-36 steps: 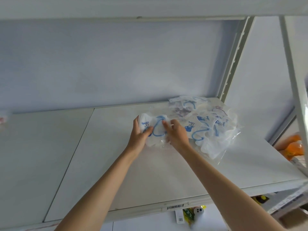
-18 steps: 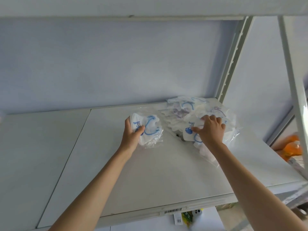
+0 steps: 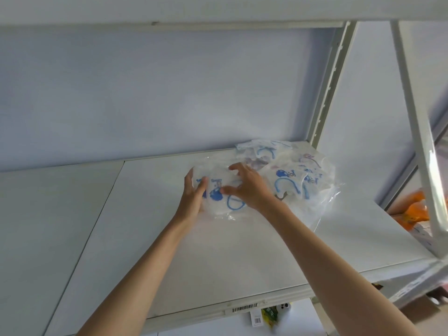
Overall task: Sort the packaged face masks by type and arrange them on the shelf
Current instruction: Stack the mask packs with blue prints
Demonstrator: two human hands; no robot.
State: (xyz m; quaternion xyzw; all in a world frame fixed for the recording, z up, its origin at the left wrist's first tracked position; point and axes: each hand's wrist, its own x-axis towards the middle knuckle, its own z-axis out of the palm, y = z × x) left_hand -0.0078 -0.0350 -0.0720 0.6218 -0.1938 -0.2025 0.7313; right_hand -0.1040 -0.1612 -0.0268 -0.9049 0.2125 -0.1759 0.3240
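Since half a second ago, the right hand [image 3: 249, 187] has left the loose pile of masks [image 3: 293, 175] at 2 o'clock on the shelf [image 3: 169, 263] and come back to centre, bringing a blue-printed packet onto the small stack [image 3: 218, 197] that the left hand [image 3: 194, 195] steadies. That left hand grips the stack's left edge, thumb on top; the right lies over the packet with fingers spread and lightly curled, pressing it down, though whether it pinches the wrapper I cannot tell. Both hands meet on the stack, just beside the pile toward 9 o'clock. Sorting seems midway: blue-printed packets are being gathered apart from the purple-printed ones in the heap. Next, I judge, comes squaring this stack, then reaching toward 2 o'clock for another matching packet without dragging the slippery wrappers along.
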